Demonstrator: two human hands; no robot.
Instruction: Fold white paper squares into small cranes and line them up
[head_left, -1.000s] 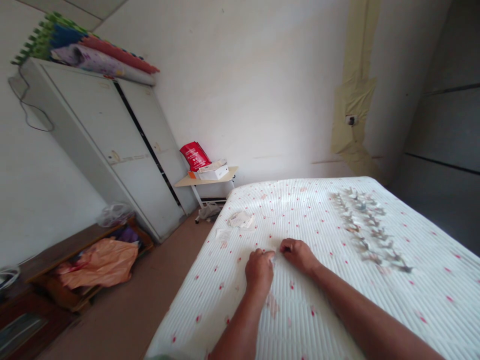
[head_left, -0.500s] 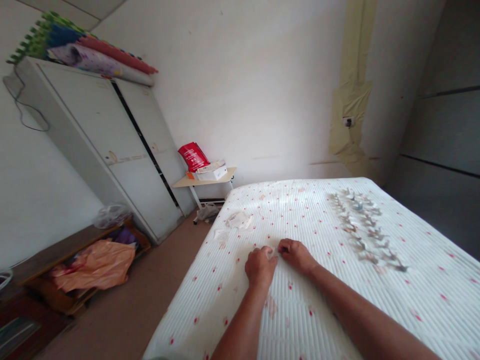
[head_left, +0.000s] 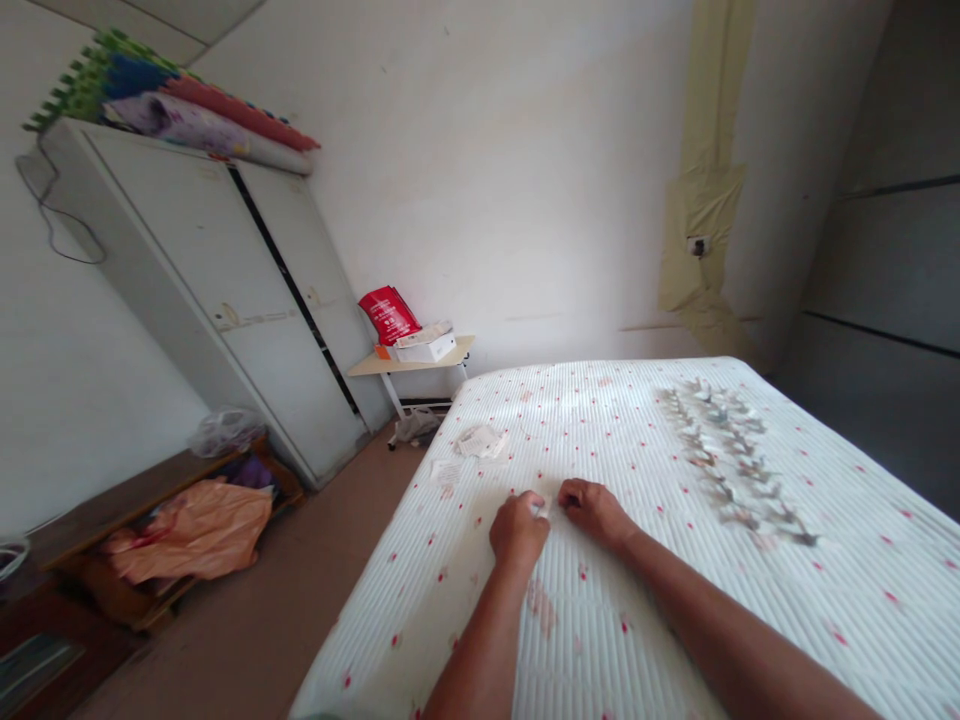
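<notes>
Left hand edged from right hand — pinching one pale scrap.

On the bed, the pale piece is too small to identify and partly hidden by the left hand; the curled right hand conceals its own grip. Toward the bed's right side, small figures blur together. The bed's near end is cut off.

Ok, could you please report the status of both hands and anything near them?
Left hand pinching small, whitish, paper-like piece; right hand close beside it, grip unclear. Rows of small, grey-white folded shapes out of the way, farther right.
</notes>
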